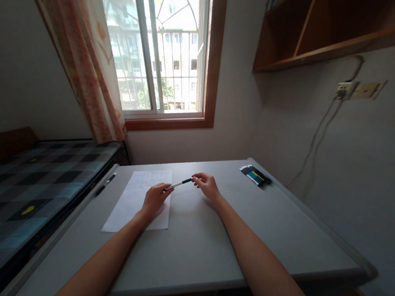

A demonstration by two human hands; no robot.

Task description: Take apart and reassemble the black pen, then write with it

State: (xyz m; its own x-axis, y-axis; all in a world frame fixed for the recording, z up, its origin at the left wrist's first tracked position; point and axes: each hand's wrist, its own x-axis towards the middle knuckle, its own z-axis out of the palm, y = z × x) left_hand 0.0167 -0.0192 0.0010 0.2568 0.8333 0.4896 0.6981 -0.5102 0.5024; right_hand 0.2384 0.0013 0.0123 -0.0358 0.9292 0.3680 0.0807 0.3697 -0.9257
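Both hands, left hand [155,197] and right hand [205,185], pinch a pen [178,184] by its ends in closed fingers, paper [137,199] at nine o'clock.

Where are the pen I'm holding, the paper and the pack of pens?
pen [178,184], head view, white barrel.
paper [130,202], head view, sheet's bare middle.
pack of pens [256,176], head view, middle of the pack.

Slim white pen [178,184] (dark right end), nearly horizontal, lifted.

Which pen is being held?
The white-barrelled pen, pinched at its ends by left hand and right hand; the dark pen and the pen pack lie untouched.
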